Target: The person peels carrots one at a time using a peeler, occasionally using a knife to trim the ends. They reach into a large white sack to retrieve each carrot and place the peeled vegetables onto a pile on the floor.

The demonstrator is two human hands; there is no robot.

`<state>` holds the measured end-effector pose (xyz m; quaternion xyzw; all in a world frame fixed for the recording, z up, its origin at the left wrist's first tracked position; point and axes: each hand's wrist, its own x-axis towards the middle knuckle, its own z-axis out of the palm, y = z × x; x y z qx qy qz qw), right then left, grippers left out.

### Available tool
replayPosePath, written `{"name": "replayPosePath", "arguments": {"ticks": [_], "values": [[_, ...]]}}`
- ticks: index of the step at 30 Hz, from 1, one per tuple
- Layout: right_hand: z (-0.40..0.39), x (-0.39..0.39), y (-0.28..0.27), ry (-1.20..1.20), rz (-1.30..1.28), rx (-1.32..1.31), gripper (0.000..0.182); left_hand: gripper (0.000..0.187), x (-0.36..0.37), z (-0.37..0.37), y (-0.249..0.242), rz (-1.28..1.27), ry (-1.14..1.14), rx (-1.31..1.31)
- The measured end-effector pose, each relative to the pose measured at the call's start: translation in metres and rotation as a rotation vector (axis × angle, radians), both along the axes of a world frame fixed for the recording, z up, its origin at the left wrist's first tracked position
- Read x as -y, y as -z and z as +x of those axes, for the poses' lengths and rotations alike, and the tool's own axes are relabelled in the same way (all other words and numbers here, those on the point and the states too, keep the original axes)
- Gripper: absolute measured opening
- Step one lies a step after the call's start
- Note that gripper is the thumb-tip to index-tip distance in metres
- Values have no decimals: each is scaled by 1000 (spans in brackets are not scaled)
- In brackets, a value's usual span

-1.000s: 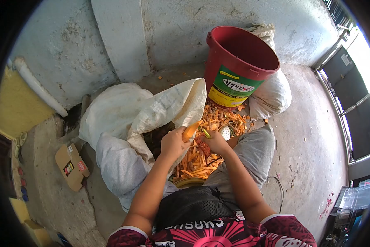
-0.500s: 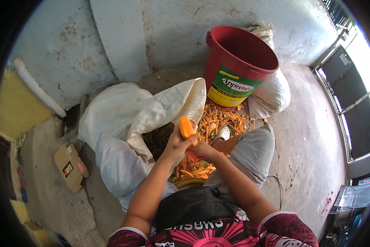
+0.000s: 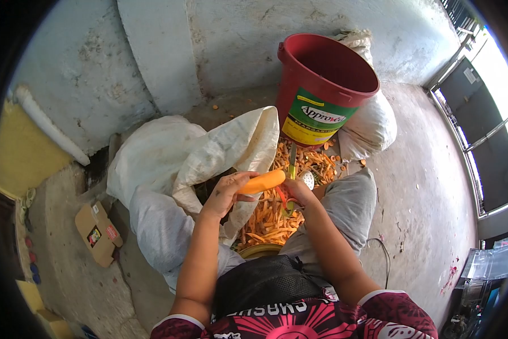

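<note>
My left hand (image 3: 229,195) is closed round the back end of a peeled orange carrot (image 3: 263,182), which lies nearly level. Close to the carrot's other end, my right hand (image 3: 300,193) is closed on a peeler with a red part (image 3: 282,196). A knife blade (image 3: 293,161) points upward just beyond the right hand; whether that hand also holds it cannot be made out. Beneath both hands, orange peelings (image 3: 268,223) fill a yellowish basin (image 3: 260,250) between my legs.
An open white sack (image 3: 220,144) lies at the left. Beyond the hands stands a red bucket (image 3: 321,85), with a full sack (image 3: 370,133) behind it. Peelings and slices cover the floor before it. Flattened cardboard (image 3: 97,233) lies far left.
The carrot has swung from upright to nearly level, pointing right. My left hand has shifted left and turned. My right hand has moved right and up, and the blade and red part now show.
</note>
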<state>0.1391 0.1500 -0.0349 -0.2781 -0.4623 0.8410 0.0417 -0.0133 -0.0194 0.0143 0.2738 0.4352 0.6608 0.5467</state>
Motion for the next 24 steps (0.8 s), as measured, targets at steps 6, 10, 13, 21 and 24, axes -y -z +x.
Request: {"name": "replayPosePath", "arguments": {"ticks": [6, 10, 13, 21, 24], "values": [[-8, 23, -24, 145, 261, 143, 17, 51, -4, 6, 21, -165, 122, -753], [-6, 29, -31, 30, 433, 199, 19, 44, -7, 11, 27, -225, 9, -888], [-1, 32, -36, -94, 873, 245, 22, 39, -9, 7, 24, -286, -40, -894], [0, 38, -40, -230, 1097, 298, 27, 36, -9, 8, 9, -318, -135, -1071], [0, 38, -40, -228, 1087, 299, 26, 36, -9, 8, 8, -319, -135, -1087]]}}
